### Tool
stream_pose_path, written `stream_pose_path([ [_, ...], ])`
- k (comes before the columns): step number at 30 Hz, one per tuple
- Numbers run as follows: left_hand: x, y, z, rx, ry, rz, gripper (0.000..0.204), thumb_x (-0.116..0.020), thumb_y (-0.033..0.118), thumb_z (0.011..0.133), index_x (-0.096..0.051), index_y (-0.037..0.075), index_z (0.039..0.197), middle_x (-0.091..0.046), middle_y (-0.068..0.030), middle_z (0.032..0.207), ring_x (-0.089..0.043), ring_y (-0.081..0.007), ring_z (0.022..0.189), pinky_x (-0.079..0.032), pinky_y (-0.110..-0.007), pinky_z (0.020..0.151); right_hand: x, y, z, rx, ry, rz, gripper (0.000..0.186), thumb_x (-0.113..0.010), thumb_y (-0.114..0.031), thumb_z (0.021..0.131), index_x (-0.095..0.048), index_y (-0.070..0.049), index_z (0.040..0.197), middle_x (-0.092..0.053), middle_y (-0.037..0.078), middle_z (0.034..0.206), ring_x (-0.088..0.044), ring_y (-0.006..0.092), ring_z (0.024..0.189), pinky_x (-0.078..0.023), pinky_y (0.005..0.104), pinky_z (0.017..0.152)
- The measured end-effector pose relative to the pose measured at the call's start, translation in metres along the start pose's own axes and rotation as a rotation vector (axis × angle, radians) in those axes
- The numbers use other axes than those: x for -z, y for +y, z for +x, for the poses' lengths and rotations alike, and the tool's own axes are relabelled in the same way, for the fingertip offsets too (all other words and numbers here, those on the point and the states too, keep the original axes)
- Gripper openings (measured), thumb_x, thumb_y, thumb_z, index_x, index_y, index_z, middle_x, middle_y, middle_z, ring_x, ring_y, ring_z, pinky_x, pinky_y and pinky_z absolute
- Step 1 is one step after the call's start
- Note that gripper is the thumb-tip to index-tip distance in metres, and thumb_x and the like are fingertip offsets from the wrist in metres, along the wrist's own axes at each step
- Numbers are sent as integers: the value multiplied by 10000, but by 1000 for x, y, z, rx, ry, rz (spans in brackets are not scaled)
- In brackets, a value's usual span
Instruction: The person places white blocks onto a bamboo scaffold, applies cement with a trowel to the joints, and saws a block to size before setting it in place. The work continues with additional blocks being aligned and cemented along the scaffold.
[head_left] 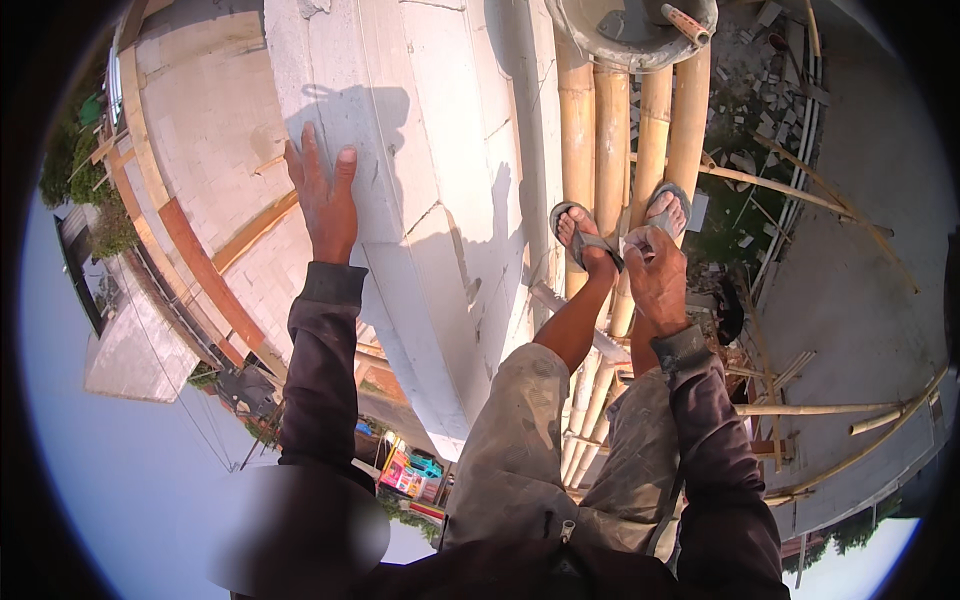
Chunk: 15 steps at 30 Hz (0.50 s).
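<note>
My left hand (325,195) is open, its fingers apart, at the left edge of a pale block wall (440,140). The fingertips look to be on or just over the top of the blocks. Over the bamboo poles (612,140) my right hand (657,282) is closed, fingers curled in toward the thumb. Whatever it may hold is hidden. Ahead of my feet, a round mortar tub (640,62) sits on the poles. A worn reddish handle (685,24) sticks out over its rim; the tool's other end is unclear.
I stand in sandals (585,235) on the bamboo scaffold, high above ground. Below on the right lie rubble (780,120) and more bamboo poles (800,410). Left of the wall, wooden boards (205,275) border a lower block surface (205,90). Shadows fall across the wall.
</note>
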<state>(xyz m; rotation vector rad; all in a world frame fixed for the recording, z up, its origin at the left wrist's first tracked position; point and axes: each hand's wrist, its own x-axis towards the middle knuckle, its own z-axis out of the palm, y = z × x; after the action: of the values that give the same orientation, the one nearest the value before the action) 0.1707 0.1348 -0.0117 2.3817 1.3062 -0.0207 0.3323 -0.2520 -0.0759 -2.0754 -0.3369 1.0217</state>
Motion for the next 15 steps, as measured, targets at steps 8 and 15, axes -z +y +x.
stream_pose_path([
  [8, -12, 10, -7, -140, 62, 140, 914, -305, 683, 1007, -201, -16, 1586, -174, -276, 1634, -112, -392, 1542, -116, -467, 1239, 10, 88, 164, -191, -9, 705, 467, -629, -297, 942, -596, 7, 1296, -636, 121, 1197, -624, 228, 1093, -512, 347, 931],
  [15, -13, 13, -9, -3, -41, 9, 877, -269, 695, 1009, -122, 89, 1625, -209, -187, 1647, -287, -337, 1493, -250, -405, 1209, -27, 62, 280, -120, 162, 1009, 316, -621, -236, 965, -558, -74, 1229, -621, 110, 1118, -639, 261, 1032, -515, 496, 930],
])
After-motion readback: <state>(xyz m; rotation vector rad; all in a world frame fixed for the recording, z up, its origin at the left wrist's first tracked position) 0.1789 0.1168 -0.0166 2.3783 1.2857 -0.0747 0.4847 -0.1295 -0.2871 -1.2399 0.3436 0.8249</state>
